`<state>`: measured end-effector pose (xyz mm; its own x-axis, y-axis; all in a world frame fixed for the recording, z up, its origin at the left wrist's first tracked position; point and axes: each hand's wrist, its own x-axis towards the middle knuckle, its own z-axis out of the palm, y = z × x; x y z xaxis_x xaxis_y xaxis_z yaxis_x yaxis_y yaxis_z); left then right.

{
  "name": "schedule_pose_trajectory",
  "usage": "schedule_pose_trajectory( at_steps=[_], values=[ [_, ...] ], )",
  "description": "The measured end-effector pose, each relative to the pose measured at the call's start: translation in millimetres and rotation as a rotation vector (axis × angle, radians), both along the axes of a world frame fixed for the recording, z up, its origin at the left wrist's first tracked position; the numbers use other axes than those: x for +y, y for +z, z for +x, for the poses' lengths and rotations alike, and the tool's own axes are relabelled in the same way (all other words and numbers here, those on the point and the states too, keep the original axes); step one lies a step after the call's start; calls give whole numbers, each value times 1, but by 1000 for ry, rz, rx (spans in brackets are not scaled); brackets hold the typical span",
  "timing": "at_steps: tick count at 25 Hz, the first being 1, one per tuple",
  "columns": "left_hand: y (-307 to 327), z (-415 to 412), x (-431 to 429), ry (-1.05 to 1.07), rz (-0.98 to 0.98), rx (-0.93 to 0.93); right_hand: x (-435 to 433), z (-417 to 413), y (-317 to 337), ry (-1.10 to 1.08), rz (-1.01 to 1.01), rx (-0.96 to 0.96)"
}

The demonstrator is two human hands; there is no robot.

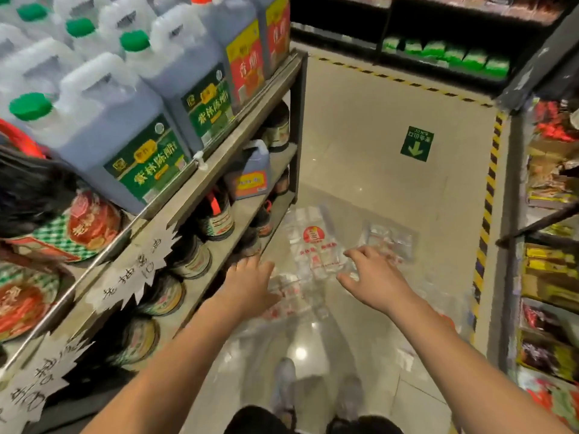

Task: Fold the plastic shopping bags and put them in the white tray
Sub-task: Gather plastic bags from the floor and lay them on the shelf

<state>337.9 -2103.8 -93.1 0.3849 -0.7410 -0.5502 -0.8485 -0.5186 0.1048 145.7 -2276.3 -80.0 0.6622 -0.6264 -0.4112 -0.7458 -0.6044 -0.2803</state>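
Several clear plastic shopping bags with red print lie spread on the shop floor. One flat bag point(316, 242) with a round red logo lies ahead between my hands. Another bag point(390, 238) lies to its right, and a crumpled one point(289, 296) lies nearer, by my left hand. My left hand point(250, 281) reaches down over the crumpled bag, fingers relaxed, holding nothing I can make out. My right hand point(371, 274) hovers over the flat bag's near right edge with fingers spread. No white tray shows in this view.
A metal shelf rack point(219, 170) with large vinegar jugs and jars stands close on the left. Shelves of packaged goods point(548, 277) line the right behind yellow-black floor tape point(487, 214). A green arrow sticker point(416, 144) marks the floor. My shoes point(283, 389) stand below.
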Motion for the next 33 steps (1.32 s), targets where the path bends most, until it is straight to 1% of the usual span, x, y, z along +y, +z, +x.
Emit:
schedule_pose_trajectory(
  at_steps=[3,5,8,9,12,14,18,21,25,27,30,33],
  values=[
    [-64,16,-20,114,9,84,-42,26,-68,48,34,6],
    [-126,24,-31,203,29,123,-68,44,-133,78,65,27],
    [-236,36,-46,232,48,108,-99,62,-240,93,79,10],
    [-281,39,-51,235,50,113,-107,67,-283,115,65,2],
    [-414,51,-68,268,70,113,-125,81,-410,217,29,66],
    [-488,62,-82,254,96,79,-134,90,-484,294,-15,84],
    [-591,90,-104,243,92,23,-155,114,-584,495,-227,89],
    [-649,109,-107,175,132,11,-161,127,-629,568,-269,114],
    [-687,125,-111,96,149,68,-156,123,-655,560,-182,143],
    [-693,128,-114,138,112,88,-156,120,-654,509,-132,151],
    [-698,123,-114,263,83,81,-161,114,-648,431,-78,163],
    [-715,123,-111,292,144,65,-171,113,-653,374,-69,163]
  ],
)
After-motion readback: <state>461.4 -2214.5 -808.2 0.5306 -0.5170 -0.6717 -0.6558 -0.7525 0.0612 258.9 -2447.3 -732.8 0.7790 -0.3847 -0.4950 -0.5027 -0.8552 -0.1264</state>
